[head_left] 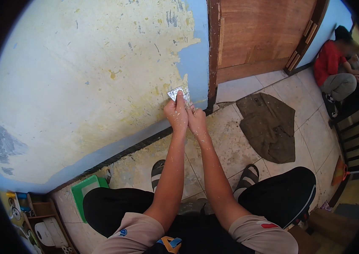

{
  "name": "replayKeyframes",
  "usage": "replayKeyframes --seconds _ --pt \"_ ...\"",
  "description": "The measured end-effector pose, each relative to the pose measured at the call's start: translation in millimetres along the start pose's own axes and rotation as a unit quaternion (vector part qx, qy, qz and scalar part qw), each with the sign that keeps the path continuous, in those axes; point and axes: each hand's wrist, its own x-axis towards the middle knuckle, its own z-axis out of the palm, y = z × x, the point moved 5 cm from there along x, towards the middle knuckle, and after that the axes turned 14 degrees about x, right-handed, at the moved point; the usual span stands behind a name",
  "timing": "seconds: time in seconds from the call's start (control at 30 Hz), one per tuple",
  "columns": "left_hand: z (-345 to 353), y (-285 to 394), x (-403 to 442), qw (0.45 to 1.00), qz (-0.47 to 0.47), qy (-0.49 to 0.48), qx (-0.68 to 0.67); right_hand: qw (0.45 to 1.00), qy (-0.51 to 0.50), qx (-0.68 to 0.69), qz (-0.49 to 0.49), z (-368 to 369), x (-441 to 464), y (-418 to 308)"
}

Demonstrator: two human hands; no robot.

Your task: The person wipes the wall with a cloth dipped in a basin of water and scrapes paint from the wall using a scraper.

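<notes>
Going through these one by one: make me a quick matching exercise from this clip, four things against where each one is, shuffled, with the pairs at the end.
1. Metal scraper
2. Brown cloth
3. Green container
4. Wooden door

A. Beside the left knee
B. Set in a dark brown frame
C. At the patchy wall, under the thumb of the left hand
D. Spread over the floor tiles

Pairs: 1-C, 2-D, 3-A, 4-B
</notes>
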Motion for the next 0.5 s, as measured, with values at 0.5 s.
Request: replayKeyframes --seconds 0.5 --pt "-1 29 15 0.998 0.052 0.018 0.030 0.992 -0.043 0.116 0.022 5 13 -30"
